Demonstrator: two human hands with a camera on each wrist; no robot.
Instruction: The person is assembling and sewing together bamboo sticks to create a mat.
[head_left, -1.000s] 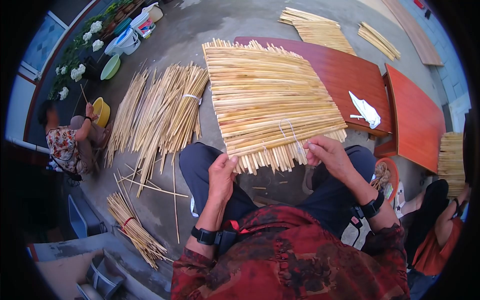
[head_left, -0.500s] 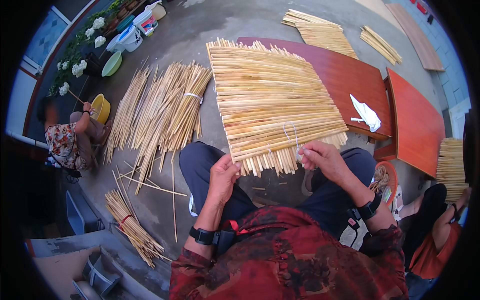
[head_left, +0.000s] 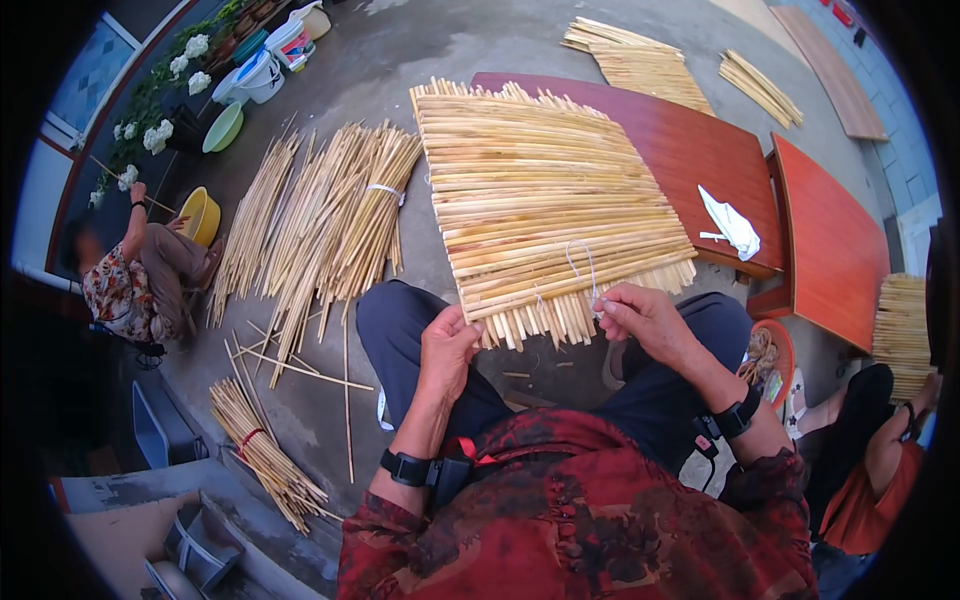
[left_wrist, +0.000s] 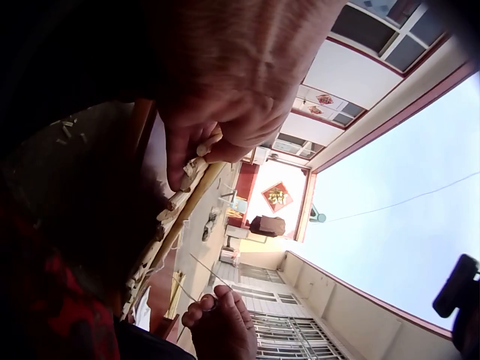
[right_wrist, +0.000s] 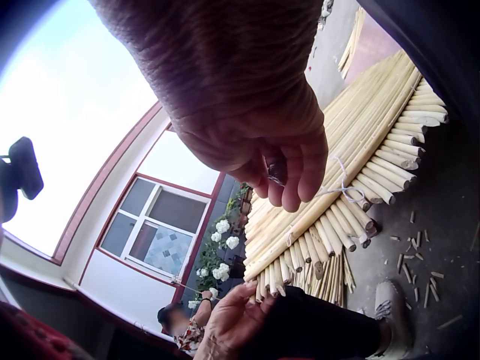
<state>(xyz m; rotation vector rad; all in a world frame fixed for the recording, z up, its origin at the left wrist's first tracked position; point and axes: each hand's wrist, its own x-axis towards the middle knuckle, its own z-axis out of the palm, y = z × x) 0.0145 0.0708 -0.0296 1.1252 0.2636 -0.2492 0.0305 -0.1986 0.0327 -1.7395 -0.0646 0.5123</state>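
The fingers (head_left: 616,312) of the right hand (head_left: 652,322) are bent in and closed to a pinch, and they appear to have hold of a thin white cord (right_wrist: 346,184), whose loose loop stands up from the near edge of the stick mat (head_left: 550,190). The left hand (head_left: 442,355) has its thumb and fingers closed on the mat's near left corner, steadying it. The mat is tilted up above the lap, sticks lying side by side across the top and cut ends poking out from beneath along the near edge; farther off it overlaps the red-brown desk (head_left: 735,150) in view, though whether it rests there I cannot tell. A small tie shows on that near edge, between the left corner and the loop, so the step in hand looks like binding the edge stick with cord, this loop not yet drawn snug. The next move would seem to call for a steady pull on the cord without twisting the mat, the left pinch holding the corner firm. A crumpled white cloth (head_left: 733,224) lies by the desk's near right corner; loose sticks (head_left: 325,215) lie on the floor (head_left: 440,35) left of the mat.
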